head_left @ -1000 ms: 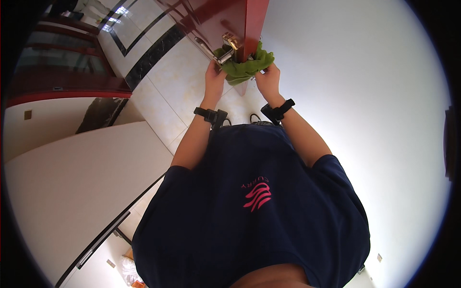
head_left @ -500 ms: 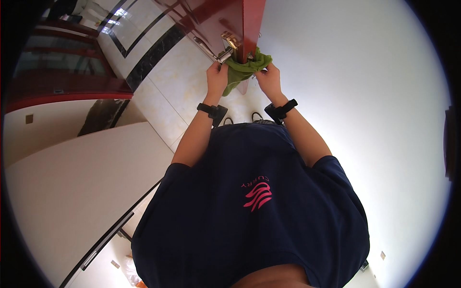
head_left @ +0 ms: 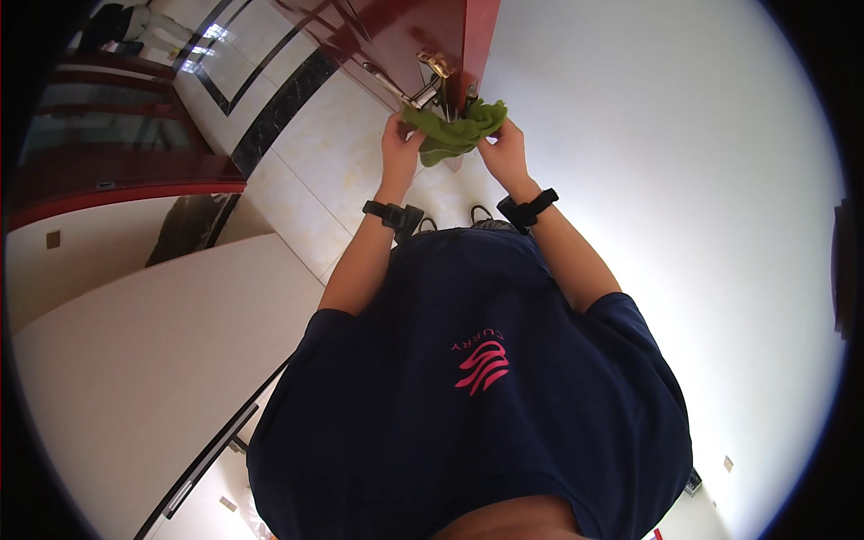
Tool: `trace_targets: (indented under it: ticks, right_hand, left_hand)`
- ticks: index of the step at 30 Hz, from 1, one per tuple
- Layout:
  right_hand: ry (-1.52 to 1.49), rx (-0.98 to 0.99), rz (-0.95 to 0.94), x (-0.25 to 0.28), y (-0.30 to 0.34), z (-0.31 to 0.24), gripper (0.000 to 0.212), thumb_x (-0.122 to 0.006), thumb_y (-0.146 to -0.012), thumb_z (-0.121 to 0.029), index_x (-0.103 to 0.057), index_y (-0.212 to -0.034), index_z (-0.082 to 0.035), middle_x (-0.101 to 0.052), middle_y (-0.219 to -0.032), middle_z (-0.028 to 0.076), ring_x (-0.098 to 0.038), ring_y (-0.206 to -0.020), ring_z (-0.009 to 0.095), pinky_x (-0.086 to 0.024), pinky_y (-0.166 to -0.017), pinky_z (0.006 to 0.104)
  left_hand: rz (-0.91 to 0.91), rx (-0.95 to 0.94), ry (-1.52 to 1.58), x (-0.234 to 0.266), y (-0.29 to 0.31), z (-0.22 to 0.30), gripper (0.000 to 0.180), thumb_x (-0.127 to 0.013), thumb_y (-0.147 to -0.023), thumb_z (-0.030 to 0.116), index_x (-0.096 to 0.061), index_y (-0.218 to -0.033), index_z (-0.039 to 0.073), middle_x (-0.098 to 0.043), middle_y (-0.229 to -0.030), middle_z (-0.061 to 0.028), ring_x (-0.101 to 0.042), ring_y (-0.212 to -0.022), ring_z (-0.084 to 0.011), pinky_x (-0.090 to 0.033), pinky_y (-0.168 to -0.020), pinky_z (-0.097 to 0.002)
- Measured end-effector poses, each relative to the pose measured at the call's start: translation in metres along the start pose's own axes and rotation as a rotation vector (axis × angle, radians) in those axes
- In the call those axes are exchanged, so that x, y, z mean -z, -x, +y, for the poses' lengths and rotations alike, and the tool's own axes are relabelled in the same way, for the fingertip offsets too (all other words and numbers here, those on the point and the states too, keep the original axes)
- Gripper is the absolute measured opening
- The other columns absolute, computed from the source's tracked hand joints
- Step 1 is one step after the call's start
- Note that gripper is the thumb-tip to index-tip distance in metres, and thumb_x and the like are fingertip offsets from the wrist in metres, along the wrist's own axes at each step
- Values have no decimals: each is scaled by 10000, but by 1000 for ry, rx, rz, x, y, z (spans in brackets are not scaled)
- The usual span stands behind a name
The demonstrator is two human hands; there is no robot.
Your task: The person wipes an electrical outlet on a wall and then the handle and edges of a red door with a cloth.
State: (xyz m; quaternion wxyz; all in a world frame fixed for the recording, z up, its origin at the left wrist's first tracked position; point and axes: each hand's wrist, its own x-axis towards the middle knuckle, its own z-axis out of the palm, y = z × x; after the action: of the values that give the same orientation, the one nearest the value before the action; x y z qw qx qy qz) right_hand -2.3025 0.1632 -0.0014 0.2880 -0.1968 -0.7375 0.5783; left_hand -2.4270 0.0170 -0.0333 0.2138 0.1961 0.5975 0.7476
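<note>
Head view: both hands pinch green cloth (head_left: 453, 131), left hand (head_left: 400, 144) on left end, right hand (head_left: 505, 151) on right; door handle (head_left: 423, 93) just beyond, nearer left.

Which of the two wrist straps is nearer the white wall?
The right wrist strap, beside the white wall; the left wrist strap sits over the tiled floor.

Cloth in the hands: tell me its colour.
Green, plain; the cloth shows best in the head view, held by left hand and right hand.
</note>
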Motion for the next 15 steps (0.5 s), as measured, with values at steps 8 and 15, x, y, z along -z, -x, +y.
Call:
trace_targets:
  ticks: [8, 15]
  right_hand:
    - [77, 95, -189, 0, 7, -4, 287, -621, -763, -33, -619, -1050, -25, -670, -940, 131, -661, -804, 236, -523, -730, 319]
    - [68, 56, -84, 6, 13, -18, 301, -633, -756, -37, -625, -1057, -18, -679, -920, 138, -666, -804, 242, -526, -726, 321]
  left_hand:
    - [-90, 187, 282, -2, 10, -14, 430, -594, -877, 11, -455, -1284, 8, -559, -1227, -73, -542, -1115, -175, -433, -974, -315]
    - [-175, 214, 316, -4, 6, -8, 326, -573, -913, 86, -527, -1224, -2, -591, -1197, -72, -563, -1078, -167, -445, -944, -306]
